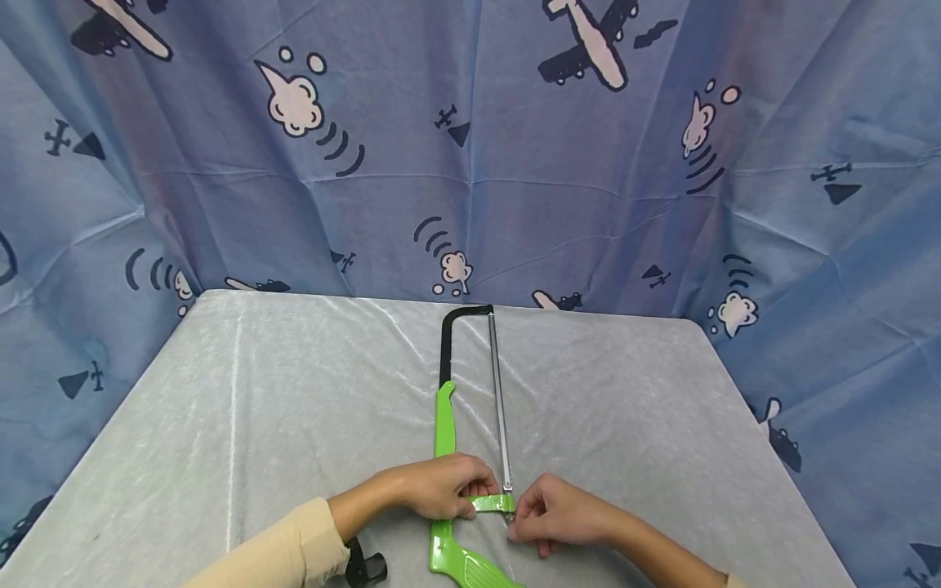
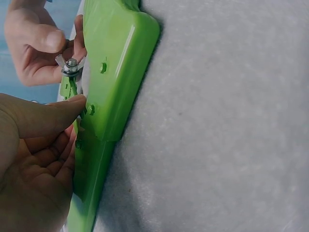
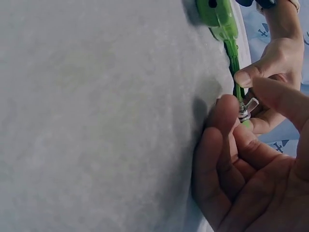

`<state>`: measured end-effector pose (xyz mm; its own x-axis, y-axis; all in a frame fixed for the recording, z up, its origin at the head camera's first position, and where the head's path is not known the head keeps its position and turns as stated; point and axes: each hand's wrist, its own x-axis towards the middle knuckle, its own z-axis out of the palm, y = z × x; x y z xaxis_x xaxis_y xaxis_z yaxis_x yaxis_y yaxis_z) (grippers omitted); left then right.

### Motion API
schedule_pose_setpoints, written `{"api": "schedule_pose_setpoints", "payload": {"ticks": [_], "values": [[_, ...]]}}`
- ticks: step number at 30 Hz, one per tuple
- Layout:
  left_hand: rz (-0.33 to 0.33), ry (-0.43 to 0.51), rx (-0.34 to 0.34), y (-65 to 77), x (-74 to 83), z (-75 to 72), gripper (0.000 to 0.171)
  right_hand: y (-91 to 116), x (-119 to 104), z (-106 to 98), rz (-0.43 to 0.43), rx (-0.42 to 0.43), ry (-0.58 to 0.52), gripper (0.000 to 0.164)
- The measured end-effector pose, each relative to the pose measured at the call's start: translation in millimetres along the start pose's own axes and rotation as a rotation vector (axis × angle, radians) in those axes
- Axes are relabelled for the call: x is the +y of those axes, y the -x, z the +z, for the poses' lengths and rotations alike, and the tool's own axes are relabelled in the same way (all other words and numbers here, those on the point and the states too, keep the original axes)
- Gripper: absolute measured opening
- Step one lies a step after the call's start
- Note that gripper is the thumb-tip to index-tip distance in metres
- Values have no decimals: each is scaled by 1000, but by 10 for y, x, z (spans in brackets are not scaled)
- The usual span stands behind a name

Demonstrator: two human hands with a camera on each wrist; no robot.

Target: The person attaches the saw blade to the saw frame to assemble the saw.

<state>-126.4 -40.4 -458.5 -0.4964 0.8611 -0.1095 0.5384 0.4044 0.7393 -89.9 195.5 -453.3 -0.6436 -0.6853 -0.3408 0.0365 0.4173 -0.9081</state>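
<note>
A hacksaw (image 1: 444, 420) with a green handle, black front frame and silver blade (image 1: 499, 392) lies on the cloth-covered table, handle toward me. My left hand (image 1: 450, 483) pinches its green crosspiece near the rear end of the blade; the thumb shows against it in the left wrist view. A metal wing nut (image 2: 71, 67) on a threaded stud sits at the end of that crosspiece. Around the wing nut, the thumb and fingers of my right hand (image 1: 555, 514) are curled, partly hiding it in the head view.
Pale grey velvety cloth covers the table (image 1: 331, 367). A black object (image 1: 365, 565) with a round end lies near the front edge, beside the left sleeve. Behind the table hangs a blue curtain (image 1: 515, 163) with airplane prints.
</note>
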Motion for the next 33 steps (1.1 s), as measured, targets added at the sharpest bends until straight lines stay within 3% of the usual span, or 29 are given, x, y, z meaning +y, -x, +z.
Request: {"api": "schedule_pose_setpoints", "payload": {"ticks": [7,33], "values": [[-11,-11,-3,1,11,-7,26,-10,-14,9,13,15,13,47],[-9,2,-7,2,24,-23,26,-36,-59,39,49,52,52,50]]}}
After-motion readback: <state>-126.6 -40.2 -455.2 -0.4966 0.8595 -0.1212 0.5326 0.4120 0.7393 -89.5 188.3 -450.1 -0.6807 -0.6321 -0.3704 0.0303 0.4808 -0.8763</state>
